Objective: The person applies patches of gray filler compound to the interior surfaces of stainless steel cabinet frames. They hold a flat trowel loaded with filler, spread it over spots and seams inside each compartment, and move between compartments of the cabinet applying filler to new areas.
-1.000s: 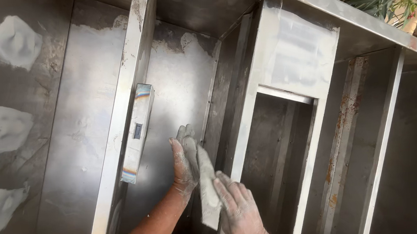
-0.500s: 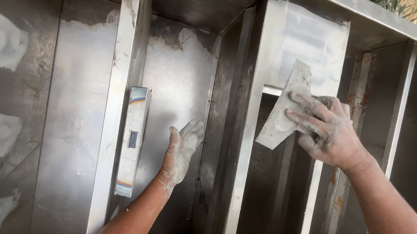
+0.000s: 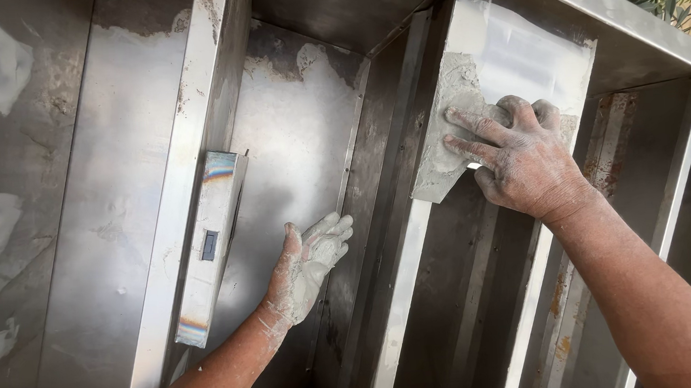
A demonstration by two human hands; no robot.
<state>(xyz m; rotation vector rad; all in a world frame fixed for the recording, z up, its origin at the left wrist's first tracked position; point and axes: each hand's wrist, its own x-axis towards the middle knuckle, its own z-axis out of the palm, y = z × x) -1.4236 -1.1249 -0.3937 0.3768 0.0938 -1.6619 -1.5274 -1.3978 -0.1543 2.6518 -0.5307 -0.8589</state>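
Stainless steel framing fills your view, smeared white in patches. Your right hand presses a grey cloth (probably paste-soaked) on the upright panel; your left hand rests flat, empty, on the rear panel. Lower posts look uncoated.

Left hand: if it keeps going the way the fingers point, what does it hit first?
The left hand lies flat on the powdery back panel, fingers aimed up and right. Going straight on, it would probably meet the steel upright bordering that panel first; depth is unclear.
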